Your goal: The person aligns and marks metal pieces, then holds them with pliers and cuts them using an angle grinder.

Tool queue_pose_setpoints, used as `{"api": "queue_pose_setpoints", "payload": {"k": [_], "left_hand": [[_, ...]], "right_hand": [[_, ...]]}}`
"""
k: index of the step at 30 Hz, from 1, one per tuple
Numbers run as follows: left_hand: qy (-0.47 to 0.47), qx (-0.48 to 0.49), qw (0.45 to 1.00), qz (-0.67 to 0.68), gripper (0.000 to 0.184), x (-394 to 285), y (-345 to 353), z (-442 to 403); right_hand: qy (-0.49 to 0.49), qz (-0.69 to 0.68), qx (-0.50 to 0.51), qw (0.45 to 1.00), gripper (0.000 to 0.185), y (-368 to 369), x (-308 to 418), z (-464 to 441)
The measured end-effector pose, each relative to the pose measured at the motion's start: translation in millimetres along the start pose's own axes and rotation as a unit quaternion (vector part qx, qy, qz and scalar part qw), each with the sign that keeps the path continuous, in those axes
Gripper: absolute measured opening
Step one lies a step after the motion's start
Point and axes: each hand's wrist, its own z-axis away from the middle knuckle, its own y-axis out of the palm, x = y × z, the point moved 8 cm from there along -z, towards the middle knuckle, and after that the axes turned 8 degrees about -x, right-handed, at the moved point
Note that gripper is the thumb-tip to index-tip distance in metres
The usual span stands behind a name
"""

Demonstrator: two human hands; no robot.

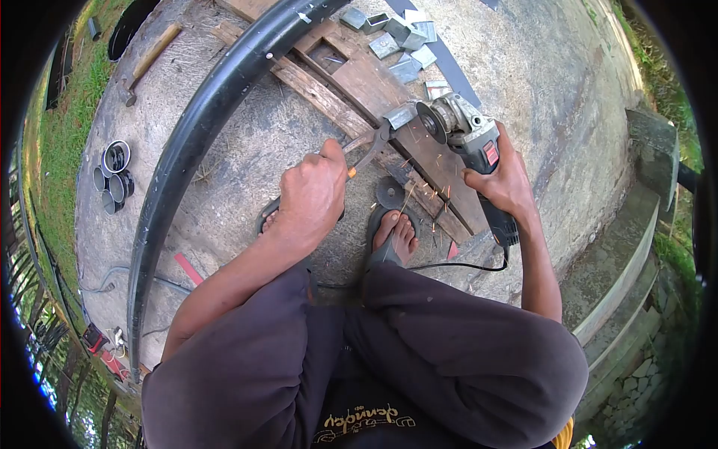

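Note:
My left hand (pixel 313 187) is closed around the handles of a pair of pliers (pixel 372 146). Their jaws grip a small piece of square metal tube (pixel 401 114). In my right hand (pixel 507 176) is an angle grinder (pixel 475 142), its disc (pixel 431 123) upright at the right end of the tube piece. Orange sparks fly down from there toward my foot (pixel 396 230), which wears a sandal. Whether the disc is touching the metal at this instant is hard to make out. A loose round disc (pixel 390 192) lies by the toes.
Wooden boards (pixel 372 75) lie under the work. Several cut tube pieces (pixel 404 34) sit beyond them. A long black curved pipe (pixel 202 123) arches along my left. Farther left are a hammer (pixel 153 56) and several black rings (pixel 114 176). The grinder's cord (pixel 464 266) runs near my feet.

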Motion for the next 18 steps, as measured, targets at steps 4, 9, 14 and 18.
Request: {"api": "queue_pose_setpoints", "payload": {"k": [4, 9, 14, 18], "left_hand": [[0.005, -0.007, 1.0, -0.013, 0.028, -0.2, 0.5, -0.1], [0.017, -0.011, 0.999, -0.041, 0.024, -2.9, -0.7, 0.4], [0.015, -0.013, 0.999, -0.042, 0.024, -2.9, 1.3, 0.5], [0.01, -0.017, 0.999, -0.029, 0.022, -2.5, 1.8, 0.9]], "right_hand": [[-0.001, 0.006, -0.008, 1.0, 0.092, 1.8, -5.2, -1.2], [0.005, 0.021, 0.002, 1.0, 0.093, 2.6, -6.1, -2.1], [0.012, 0.023, 0.011, 1.0, 0.098, 3.8, -6.1, -3.8], [-0.008, 0.036, -0.011, 0.999, 0.099, 3.2, -6.7, -2.8]]}}
